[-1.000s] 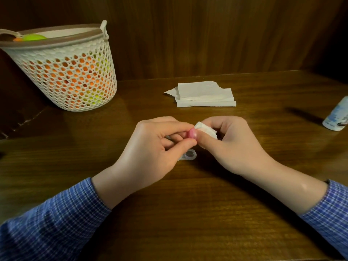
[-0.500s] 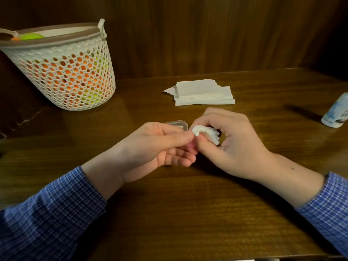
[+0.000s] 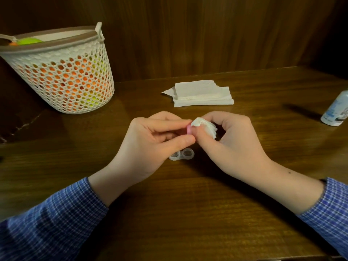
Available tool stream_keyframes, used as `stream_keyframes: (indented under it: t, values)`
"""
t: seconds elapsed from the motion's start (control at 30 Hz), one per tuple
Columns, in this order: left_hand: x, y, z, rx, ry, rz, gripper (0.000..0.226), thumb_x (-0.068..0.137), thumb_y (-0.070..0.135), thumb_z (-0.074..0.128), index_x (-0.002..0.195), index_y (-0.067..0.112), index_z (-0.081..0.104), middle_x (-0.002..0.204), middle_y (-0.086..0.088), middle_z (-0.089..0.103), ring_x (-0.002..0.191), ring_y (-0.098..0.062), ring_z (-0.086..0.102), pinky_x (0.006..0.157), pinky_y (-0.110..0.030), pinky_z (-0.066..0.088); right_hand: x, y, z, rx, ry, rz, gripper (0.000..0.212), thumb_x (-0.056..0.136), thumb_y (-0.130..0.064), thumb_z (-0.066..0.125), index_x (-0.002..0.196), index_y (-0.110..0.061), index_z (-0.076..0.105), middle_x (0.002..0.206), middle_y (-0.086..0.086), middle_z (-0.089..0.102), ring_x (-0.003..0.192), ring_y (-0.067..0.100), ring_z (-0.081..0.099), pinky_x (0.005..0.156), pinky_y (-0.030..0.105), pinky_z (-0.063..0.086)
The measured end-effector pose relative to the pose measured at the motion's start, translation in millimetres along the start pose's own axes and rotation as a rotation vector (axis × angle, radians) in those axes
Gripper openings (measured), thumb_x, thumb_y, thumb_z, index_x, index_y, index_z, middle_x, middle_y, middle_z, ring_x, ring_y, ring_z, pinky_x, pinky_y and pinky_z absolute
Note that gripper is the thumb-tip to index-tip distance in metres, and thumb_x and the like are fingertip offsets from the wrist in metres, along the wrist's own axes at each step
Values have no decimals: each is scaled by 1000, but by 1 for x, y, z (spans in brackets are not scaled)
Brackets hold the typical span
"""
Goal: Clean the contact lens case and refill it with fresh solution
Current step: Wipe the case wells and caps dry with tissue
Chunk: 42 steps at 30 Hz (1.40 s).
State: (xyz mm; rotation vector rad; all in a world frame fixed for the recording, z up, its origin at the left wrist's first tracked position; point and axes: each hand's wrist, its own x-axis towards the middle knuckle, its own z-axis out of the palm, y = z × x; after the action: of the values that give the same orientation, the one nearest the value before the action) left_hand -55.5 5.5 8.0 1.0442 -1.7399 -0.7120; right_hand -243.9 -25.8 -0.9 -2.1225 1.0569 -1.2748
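Note:
My left hand (image 3: 150,146) pinches a small pink lens-case cap (image 3: 189,129) between thumb and forefinger, above the table. My right hand (image 3: 231,146) holds a folded white tissue (image 3: 204,126) and presses its tip into the cap. The clear contact lens case (image 3: 182,155), with both wells uncovered, lies on the wooden table (image 3: 188,213) just below and between the hands. A white solution bottle (image 3: 337,110) with a blue label stands at the far right edge, partly cut off by the frame.
A stack of folded white tissues (image 3: 202,94) lies behind the hands. A white perforated basket (image 3: 64,76) holding orange and green things stands at the back left. A dark wooden wall (image 3: 207,34) closes off the table's far side.
Both hands have lifted slightly with the pink cap and tissue. The clear case, seen behind the left fingers half a second ago, now shows below the hands on the table.

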Motion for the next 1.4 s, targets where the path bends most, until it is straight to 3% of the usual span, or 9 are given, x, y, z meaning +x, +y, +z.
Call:
stream_keyframes:
  t: [0.27, 0.4, 0.47, 0.57, 0.67, 0.8, 0.9, 1.17, 1.4]
  values:
    - [-2, -2, 1, 233, 47, 212, 36, 85, 21, 75, 118, 9, 73, 107, -2, 73, 101, -20, 71, 83, -24, 60, 5, 1, -3, 172, -177, 93, 14, 93, -39, 68, 83, -33, 75, 79, -10, 71, 80, 7, 65, 59, 13, 50]
    - [2, 3, 1, -267, -46, -219, 36, 88, 28, 65, 120, 13, 73, 105, -6, 76, 96, -17, 73, 83, -29, 60, 9, 4, -10, 141, -120, 12, 12, 92, -31, 70, 83, -24, 75, 75, -3, 71, 74, 13, 65, 60, 22, 51]
    - [5, 3, 1, -464, -147, -433, 31, 87, 29, 61, 106, 11, 77, 95, -8, 74, 86, -18, 70, 77, -28, 59, 9, 4, -14, 15, -119, -87, 11, 92, -27, 68, 85, -21, 75, 76, -9, 70, 76, 12, 65, 62, 19, 49]
    - [5, 1, 1, -543, -224, -491, 22, 86, 24, 63, 93, 11, 79, 88, -7, 73, 82, -17, 69, 73, -26, 59, 8, 4, -16, -78, -127, -169, 12, 91, -26, 67, 89, -17, 75, 81, -9, 70, 77, 10, 64, 65, 18, 50]
    - [6, 0, -2, -581, -226, -477, 27, 86, 19, 64, 105, 6, 78, 93, -12, 74, 84, -18, 71, 75, -27, 59, 8, 2, -16, -98, -100, -180, 12, 91, -27, 68, 92, -18, 76, 82, -10, 71, 81, 9, 65, 66, 17, 51]
    - [6, -2, -3, -580, -189, -416, 33, 85, 17, 66, 114, 6, 77, 100, -12, 77, 89, -19, 73, 78, -27, 60, 8, -3, -14, -51, -59, -101, 7, 89, -32, 71, 90, -27, 74, 81, -22, 69, 86, 3, 66, 68, 9, 50]
    - [6, -2, -1, -508, -127, -334, 29, 82, 17, 68, 109, 15, 79, 99, -11, 79, 91, -20, 75, 79, -28, 62, 8, -4, -11, -11, -43, 44, 11, 90, -36, 73, 82, -29, 74, 72, -15, 69, 86, 1, 66, 65, 8, 49]
    - [-2, 2, 5, 124, 69, 116, 32, 85, 13, 76, 116, 9, 74, 107, 6, 78, 100, -7, 75, 82, -20, 61, 12, -8, -9, 76, -96, 303, 28, 84, -49, 76, 69, -25, 76, 68, -6, 69, 71, 5, 63, 51, 11, 46]
    - [-4, -2, 7, 220, 93, 237, 29, 85, 10, 77, 113, 5, 74, 107, 0, 77, 100, -13, 75, 83, -25, 62, 19, -7, -18, 433, -385, 662, 23, 85, -30, 79, 72, -10, 78, 54, -2, 56, 49, 6, 47, 47, 21, 38]
